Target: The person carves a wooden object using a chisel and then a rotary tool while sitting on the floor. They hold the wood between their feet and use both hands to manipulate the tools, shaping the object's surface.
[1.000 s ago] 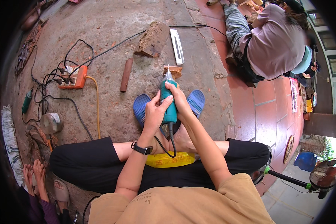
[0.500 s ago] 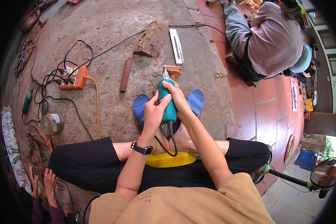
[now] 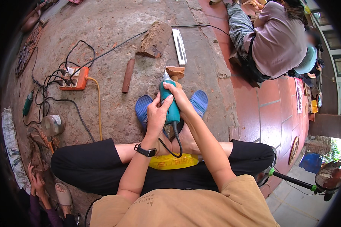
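A teal rotary tool [image 3: 171, 107] points away from me, its thin metal bit beside a small carved wooden piece [image 3: 175, 72]. The wood has a flat block at its far end and a rounded part nearer me, partly hidden behind the tool and my fingers. My left hand [image 3: 156, 113] is closed along the tool's left side, thumb across the body. From the right, my right hand [image 3: 181, 99] wraps the tool's front part; whether its hidden fingers also hold the wood I cannot tell. The tool's black cord [image 3: 179, 145] loops down between my ankles.
Beyond the wood lie a rough wood chunk [image 3: 154, 39], a white slotted strip [image 3: 179, 47] and a brown wooden stick [image 3: 128, 75]. An orange power strip [image 3: 74, 84] with several cords sits left, near a round container [image 3: 53, 125]. Another person [image 3: 276, 39] sits at upper right; someone's hands [image 3: 38, 183] are at lower left.
The tool's front end has tilted slightly left, with both hands still around it. At lower left, the other person's hands have come together.
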The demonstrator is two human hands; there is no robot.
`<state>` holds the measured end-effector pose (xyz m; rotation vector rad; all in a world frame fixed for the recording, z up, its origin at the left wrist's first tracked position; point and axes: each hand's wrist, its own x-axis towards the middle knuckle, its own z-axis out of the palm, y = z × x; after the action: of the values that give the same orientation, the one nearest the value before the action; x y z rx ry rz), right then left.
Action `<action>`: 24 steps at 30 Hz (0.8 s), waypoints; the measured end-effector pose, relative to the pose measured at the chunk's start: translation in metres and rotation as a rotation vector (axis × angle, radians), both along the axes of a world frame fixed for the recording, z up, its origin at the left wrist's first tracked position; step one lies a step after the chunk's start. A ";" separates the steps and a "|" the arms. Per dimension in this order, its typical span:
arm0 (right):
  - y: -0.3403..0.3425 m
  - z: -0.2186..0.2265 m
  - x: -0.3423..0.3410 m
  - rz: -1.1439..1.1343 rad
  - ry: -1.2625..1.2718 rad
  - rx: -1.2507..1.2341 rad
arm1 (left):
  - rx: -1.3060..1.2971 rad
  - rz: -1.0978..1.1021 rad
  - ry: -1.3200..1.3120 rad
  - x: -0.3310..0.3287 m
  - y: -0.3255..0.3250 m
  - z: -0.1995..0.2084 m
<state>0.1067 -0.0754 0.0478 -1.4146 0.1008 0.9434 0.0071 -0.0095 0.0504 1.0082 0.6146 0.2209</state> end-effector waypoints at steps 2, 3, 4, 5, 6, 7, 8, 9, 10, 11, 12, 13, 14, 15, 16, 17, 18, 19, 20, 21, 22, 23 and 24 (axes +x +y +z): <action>0.000 -0.001 0.000 0.002 0.004 0.003 | -0.006 -0.005 0.000 0.000 0.001 -0.004; 0.000 -0.001 0.000 0.004 0.009 0.002 | -0.001 -0.011 0.008 0.000 0.001 -0.005; 0.000 0.000 0.000 0.006 0.016 0.000 | 0.003 -0.018 0.017 0.001 0.002 -0.003; 0.000 0.000 0.000 -0.004 0.019 0.000 | 0.008 -0.025 0.026 0.001 0.003 -0.002; 0.000 0.000 0.000 -0.014 0.023 0.000 | 0.013 -0.029 0.031 0.001 0.004 -0.003; 0.000 -0.001 0.000 -0.024 0.027 0.001 | 0.019 -0.032 0.036 0.001 0.004 -0.003; 0.000 -0.001 -0.001 -0.035 0.023 0.004 | 0.024 -0.035 0.041 0.001 0.004 -0.004; 0.001 -0.001 -0.002 -0.045 0.019 0.008 | 0.019 -0.034 0.036 0.001 0.005 -0.004; 0.001 0.000 -0.002 -0.056 0.014 0.009 | 0.011 -0.034 0.029 0.002 0.005 -0.003; 0.000 -0.001 -0.001 -0.043 0.009 0.011 | 0.004 -0.034 0.022 0.002 0.005 -0.003; -0.001 -0.003 -0.001 -0.030 0.003 0.012 | 0.008 -0.029 0.020 0.002 0.004 -0.003; -0.001 -0.004 0.000 -0.015 -0.001 0.014 | 0.013 -0.024 0.019 0.001 0.003 -0.002; -0.001 -0.004 0.000 -0.013 -0.003 0.010 | 0.019 -0.018 0.018 0.001 0.003 -0.002; -0.001 -0.003 0.001 -0.010 -0.006 0.006 | 0.010 -0.019 0.021 0.001 0.003 -0.001; -0.001 -0.003 0.001 -0.008 -0.008 0.001 | 0.002 -0.022 0.023 0.001 0.003 -0.001; -0.001 -0.002 0.000 -0.008 -0.005 0.000 | -0.007 -0.024 0.026 0.001 0.004 0.000; 0.000 -0.001 0.000 -0.009 -0.003 -0.001 | -0.007 -0.027 0.027 0.001 0.004 0.000; 0.000 0.000 0.000 -0.008 -0.001 -0.003 | -0.007 -0.030 0.028 0.001 0.004 -0.001; 0.000 0.001 -0.001 -0.027 0.003 -0.003 | -0.008 -0.033 0.030 0.001 0.005 -0.001; 0.001 0.003 -0.002 -0.046 0.007 -0.004 | -0.006 -0.032 0.025 0.001 0.005 -0.002; 0.001 0.003 -0.002 -0.065 0.011 -0.004 | -0.003 -0.031 0.022 0.002 0.004 -0.003; 0.000 0.001 -0.002 -0.055 0.006 0.004 | -0.001 -0.031 0.018 0.002 0.004 -0.003; -0.001 -0.004 -0.001 -0.046 0.001 0.011 | -0.001 -0.028 0.019 0.002 0.004 -0.002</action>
<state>0.1054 -0.0760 0.0441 -1.3960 0.1283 0.9054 0.0093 -0.0055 0.0487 1.0181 0.6178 0.1860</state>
